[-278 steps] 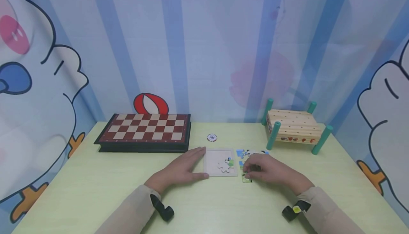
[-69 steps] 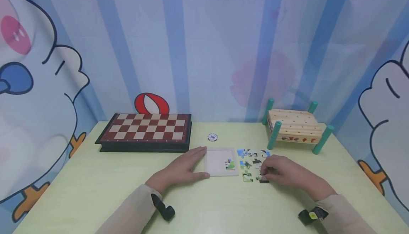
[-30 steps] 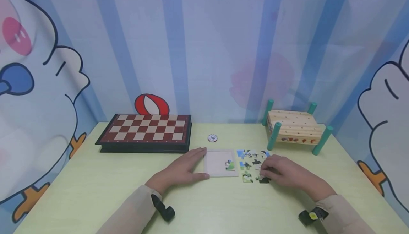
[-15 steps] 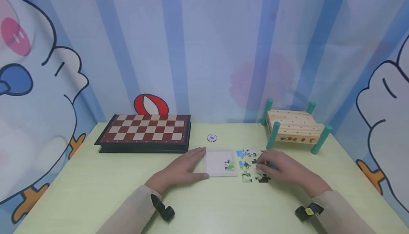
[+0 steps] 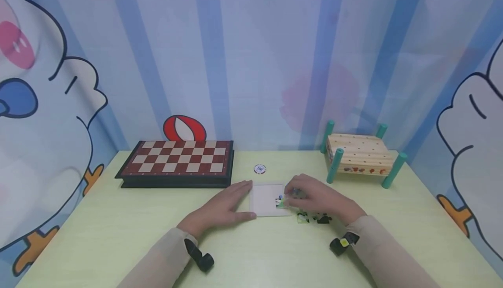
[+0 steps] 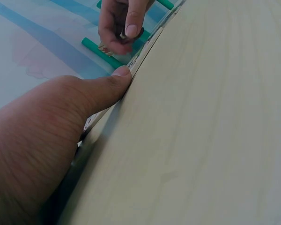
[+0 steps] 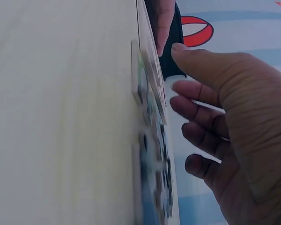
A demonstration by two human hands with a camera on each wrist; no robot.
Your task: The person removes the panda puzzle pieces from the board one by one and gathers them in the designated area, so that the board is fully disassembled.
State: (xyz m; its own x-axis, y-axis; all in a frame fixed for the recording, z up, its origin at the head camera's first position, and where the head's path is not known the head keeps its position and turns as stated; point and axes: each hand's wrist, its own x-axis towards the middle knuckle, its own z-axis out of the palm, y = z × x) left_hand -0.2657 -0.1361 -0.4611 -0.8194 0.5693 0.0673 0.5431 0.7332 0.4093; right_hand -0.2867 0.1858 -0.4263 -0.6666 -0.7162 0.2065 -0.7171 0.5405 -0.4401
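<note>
My left hand [image 5: 222, 209] lies flat on the table, its fingers at the left edge of a pale, shallow puzzle tray [image 5: 271, 215] and the thumb at its lower left corner. One panda-print jigsaw piece [image 5: 280, 201] sits in the tray's lower right. Over the tray's right edge hovers my right hand [image 5: 320, 198], fingers loosely bent. In the right wrist view, thumb [image 7: 192, 56] and fingertips [image 7: 178, 91] are apart, with no piece visible between them. Below that hand lie several loose jigsaw pieces [image 5: 303, 217], partly hidden by it, including a dark one [image 5: 324, 219].
A folded chessboard box [image 5: 178, 159] stands at the back left. Behind the tray lies a round chip [image 5: 260, 168] marked 100. A wooden peg rack with green posts [image 5: 359, 154] occupies the back right. A printed curtain [image 5: 251, 60] hangs along the table's far edge.
From above the loose pieces, my right hand has moved left to the tray's edge, its thumb and fingers wider apart. The jigsaw piece earlier lay tilted, then flat in the corner. My left hand stays put.
</note>
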